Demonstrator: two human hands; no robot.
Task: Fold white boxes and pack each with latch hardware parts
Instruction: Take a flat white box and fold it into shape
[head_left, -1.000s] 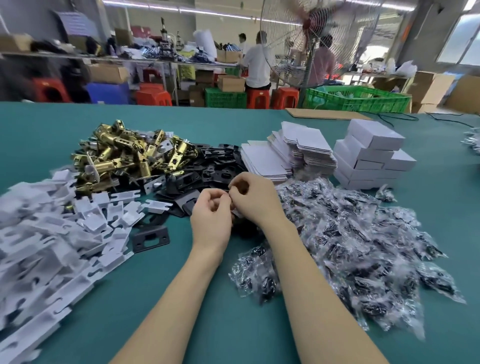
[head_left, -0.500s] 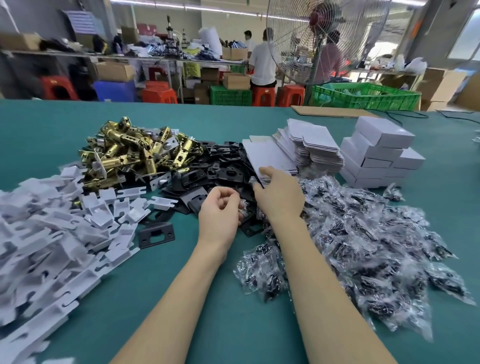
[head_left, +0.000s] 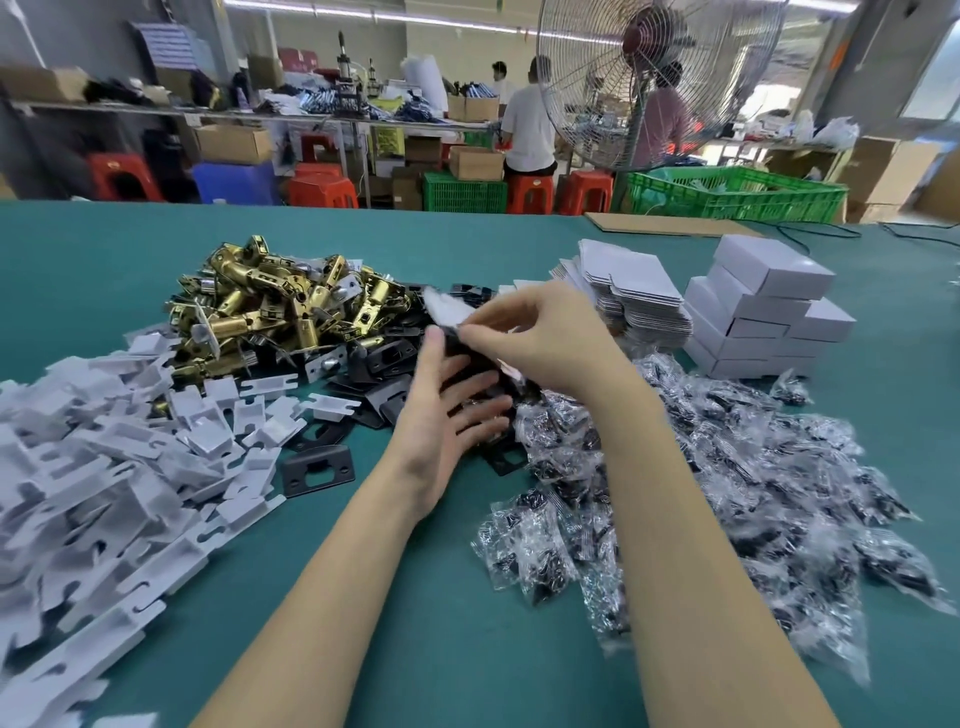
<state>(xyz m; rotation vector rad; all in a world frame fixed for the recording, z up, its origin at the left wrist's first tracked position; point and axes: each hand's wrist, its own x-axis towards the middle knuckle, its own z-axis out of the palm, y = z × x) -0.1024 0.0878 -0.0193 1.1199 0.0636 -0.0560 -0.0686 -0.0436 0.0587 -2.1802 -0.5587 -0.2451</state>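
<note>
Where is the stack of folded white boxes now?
In the head view, the folded boxes stand at the far right of the table, right of the flat box blanks and behind the screw bags.

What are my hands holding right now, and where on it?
The right hand pinches a flat white box blank by its near edge. The left hand lies open against dark parts; whether it holds any cannot be told.
</note>
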